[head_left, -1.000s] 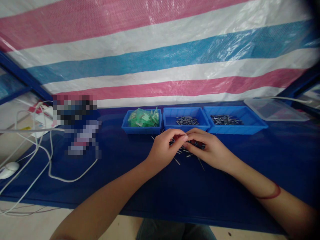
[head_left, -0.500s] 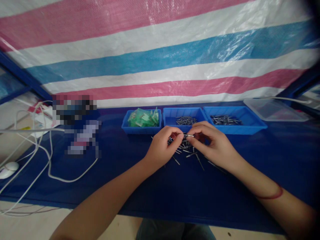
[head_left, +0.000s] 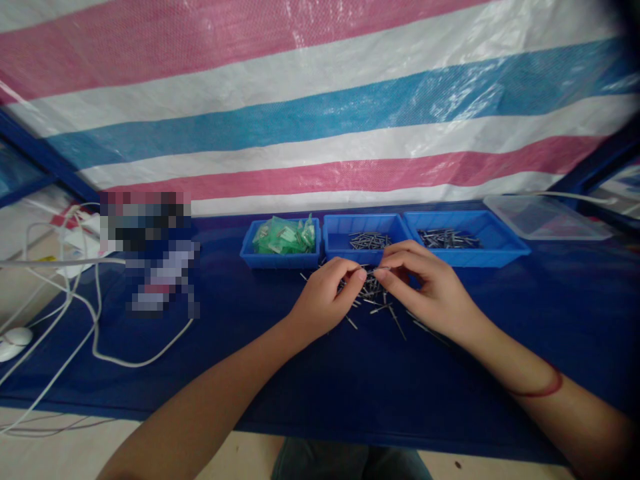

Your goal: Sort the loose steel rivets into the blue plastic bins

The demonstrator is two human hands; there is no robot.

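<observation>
Steel pins (head_left: 370, 240) are held in the middle tray (head_left: 340, 255) and right tray (head_left: 475, 257), a pile (head_left: 374, 293) is left on the desk (head_left: 350, 387), and one pin (head_left: 371, 271) is pinched between left hand (head_left: 325, 301) and right hand (head_left: 433, 293) above it.

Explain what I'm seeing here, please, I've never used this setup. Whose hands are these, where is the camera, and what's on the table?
There is no machine. The one picture comes from a camera worn on a person's head, looking forward and down, and both bare arms are that person's own. The left hand and right hand meet over a loose pile of pins on the blue table. Together they pinch what looks like one thin metal pin between the fingertips. Behind stand three blue trays: the left tray holds green pieces, while the middle tray and right tray hold more pins. A clear plastic container lies far right and white cables far left.
</observation>
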